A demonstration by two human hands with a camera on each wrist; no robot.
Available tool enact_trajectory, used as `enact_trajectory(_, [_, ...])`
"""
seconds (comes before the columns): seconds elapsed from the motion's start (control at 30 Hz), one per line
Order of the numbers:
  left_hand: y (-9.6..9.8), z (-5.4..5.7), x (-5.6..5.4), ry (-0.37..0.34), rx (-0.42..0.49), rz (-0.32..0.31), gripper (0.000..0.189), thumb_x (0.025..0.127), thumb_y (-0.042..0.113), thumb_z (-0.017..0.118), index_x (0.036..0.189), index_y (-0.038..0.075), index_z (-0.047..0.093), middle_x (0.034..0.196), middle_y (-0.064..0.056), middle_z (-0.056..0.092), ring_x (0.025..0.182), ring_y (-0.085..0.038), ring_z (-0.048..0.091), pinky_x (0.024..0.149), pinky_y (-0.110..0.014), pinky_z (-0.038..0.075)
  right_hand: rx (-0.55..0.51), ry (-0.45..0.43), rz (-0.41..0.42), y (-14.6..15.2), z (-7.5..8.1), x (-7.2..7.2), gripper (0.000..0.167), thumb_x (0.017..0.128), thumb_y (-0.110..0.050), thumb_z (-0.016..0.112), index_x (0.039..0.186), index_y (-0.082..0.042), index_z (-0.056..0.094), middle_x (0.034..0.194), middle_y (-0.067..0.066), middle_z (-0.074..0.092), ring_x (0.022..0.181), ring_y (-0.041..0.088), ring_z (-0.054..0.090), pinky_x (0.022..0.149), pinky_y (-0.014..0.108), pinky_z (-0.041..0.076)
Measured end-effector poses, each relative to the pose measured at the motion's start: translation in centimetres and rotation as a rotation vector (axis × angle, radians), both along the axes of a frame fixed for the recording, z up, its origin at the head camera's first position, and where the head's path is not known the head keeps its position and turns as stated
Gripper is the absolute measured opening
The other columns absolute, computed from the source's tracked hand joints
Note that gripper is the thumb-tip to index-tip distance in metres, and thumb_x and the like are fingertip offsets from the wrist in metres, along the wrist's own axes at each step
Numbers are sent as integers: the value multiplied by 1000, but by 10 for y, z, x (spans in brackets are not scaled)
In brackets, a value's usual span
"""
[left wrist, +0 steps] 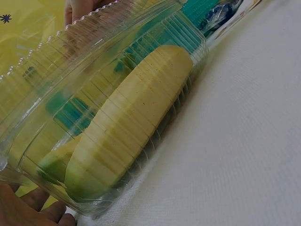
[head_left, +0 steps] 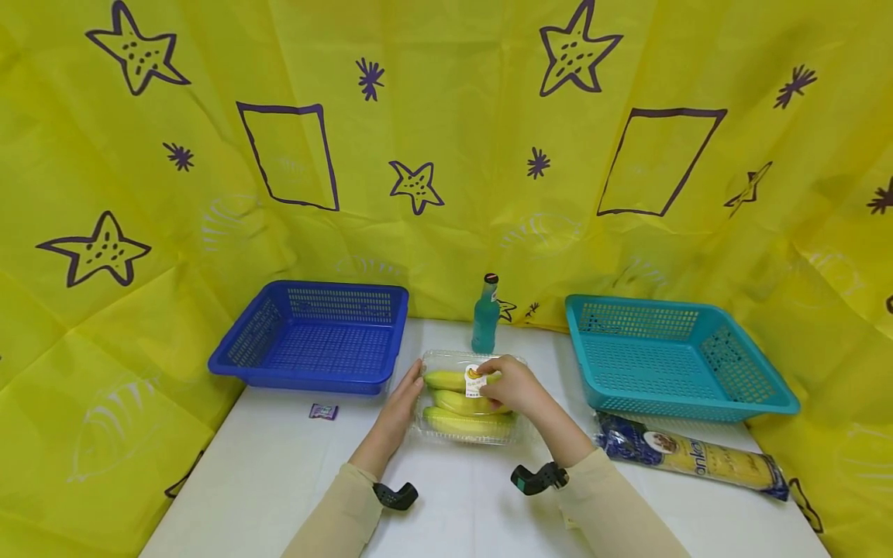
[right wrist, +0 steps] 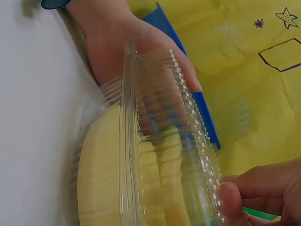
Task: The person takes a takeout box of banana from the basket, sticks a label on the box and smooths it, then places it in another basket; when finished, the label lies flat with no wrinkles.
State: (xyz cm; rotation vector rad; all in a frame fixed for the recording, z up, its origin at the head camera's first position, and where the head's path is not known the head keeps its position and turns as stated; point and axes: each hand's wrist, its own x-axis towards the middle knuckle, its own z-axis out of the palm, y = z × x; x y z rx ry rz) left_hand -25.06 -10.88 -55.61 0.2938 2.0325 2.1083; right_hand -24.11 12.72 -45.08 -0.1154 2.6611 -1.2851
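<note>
A clear plastic clamshell box (head_left: 516,434) of yellow-green bananas (head_left: 463,424) stands at the middle of the table. My left hand (head_left: 396,415) rests along its left end, fingers extended against the wall; in the left wrist view, its fingertips (left wrist: 54,212) lie at the box's lower corner. Over the lid, my right hand (head_left: 515,384) has its bent fingers at a white label (head_left: 476,391) with a banana picture, pinching at it. In the right wrist view, thumb and forefinger (right wrist: 263,181) come together right at the lid; the label is hidden there.
A blue basket (head_left: 324,385) stands back left, with a small purple wrapped candy (head_left: 323,411) in front. Behind the box is a bottle of teal liquid (head_left: 484,322). A teal basket (head_left: 684,407) stands back right, a pack of pasta (head_left: 698,455) before it. Yellow curtains surround the table.
</note>
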Motion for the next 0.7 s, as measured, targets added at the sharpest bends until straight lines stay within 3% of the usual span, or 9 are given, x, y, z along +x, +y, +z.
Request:
enact_trajectory(0.37, [1,3,3,-9,17,1,70,102,51,43,160,22,17,167,-3,14,155,-27,1,125,-51,1,-70,-42,-26,8,-6,-1,28,86,1,67,114,-3,68,105,14,53,54,18,61,53,31,58])
enact_trajectory(0.7, [0,2,2,-7,4,4,70,101,53,43,160,24,18,167,-2,15,155,-25,2,126,-51,1,-46,-35,-5,6,-7,-1,30,83,0,74,111,-2,66,93,11,49,48,18,52,47,25,47])
